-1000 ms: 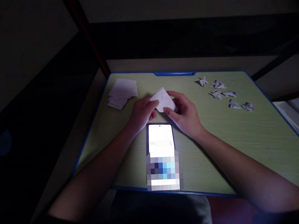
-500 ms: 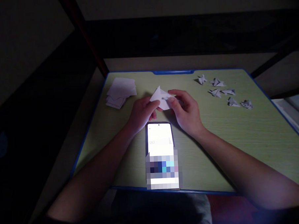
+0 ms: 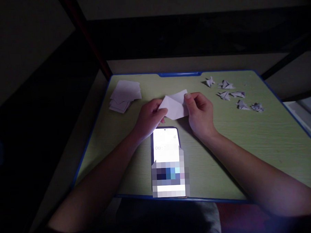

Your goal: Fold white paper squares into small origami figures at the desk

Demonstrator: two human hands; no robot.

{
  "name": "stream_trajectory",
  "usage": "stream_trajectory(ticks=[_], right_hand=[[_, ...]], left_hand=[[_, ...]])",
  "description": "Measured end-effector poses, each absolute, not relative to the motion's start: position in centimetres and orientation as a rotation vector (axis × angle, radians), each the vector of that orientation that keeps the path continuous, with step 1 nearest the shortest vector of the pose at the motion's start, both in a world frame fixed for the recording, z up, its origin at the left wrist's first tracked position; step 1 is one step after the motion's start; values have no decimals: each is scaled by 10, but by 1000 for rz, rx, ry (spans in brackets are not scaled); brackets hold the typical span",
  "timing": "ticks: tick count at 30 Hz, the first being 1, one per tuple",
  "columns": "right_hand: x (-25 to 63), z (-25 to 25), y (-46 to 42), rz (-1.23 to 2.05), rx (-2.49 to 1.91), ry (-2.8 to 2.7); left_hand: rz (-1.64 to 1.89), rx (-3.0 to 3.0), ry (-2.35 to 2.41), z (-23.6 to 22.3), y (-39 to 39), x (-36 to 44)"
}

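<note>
A partly folded white paper point(image 3: 176, 105) is held just above the green table point(image 3: 249, 143), between both hands. My left hand point(image 3: 148, 119) pinches its left edge, fingers curled closed. At the paper's right edge, my right hand point(image 3: 200, 114) pinches the upper corner with thumb and fingertips. A lit phone point(image 3: 167, 153) lies flat on the table right below the hands, screen up.
A loose stack of white paper squares point(image 3: 123, 94) lies at the table's back left. Several small folded paper figures point(image 3: 233, 94) are scattered at the back right. The table has a blue rim point(image 3: 179, 74). The room around is dark.
The paper has been unfolded wider and turned, now flatter between the hands. My right hand moved a little to the right and up along its edge.
</note>
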State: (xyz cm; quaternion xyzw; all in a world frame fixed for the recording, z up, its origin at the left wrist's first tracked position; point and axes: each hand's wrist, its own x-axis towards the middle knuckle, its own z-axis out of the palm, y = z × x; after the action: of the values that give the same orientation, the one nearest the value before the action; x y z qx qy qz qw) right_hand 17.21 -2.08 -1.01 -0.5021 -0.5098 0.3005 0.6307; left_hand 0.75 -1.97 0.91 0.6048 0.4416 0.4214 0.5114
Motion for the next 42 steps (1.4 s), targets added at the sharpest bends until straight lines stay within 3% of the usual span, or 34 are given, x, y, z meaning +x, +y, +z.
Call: stream_trajectory(ticks=[24, 42], right_hand=[[168, -2, -26, 1066, -1125, -1191], [166, -3, -28, 1060, -1088, -1224]], left_hand=[[1113, 1299, 1112, 2, -15, 8], [1018, 1339, 1113, 11, -19, 8]])
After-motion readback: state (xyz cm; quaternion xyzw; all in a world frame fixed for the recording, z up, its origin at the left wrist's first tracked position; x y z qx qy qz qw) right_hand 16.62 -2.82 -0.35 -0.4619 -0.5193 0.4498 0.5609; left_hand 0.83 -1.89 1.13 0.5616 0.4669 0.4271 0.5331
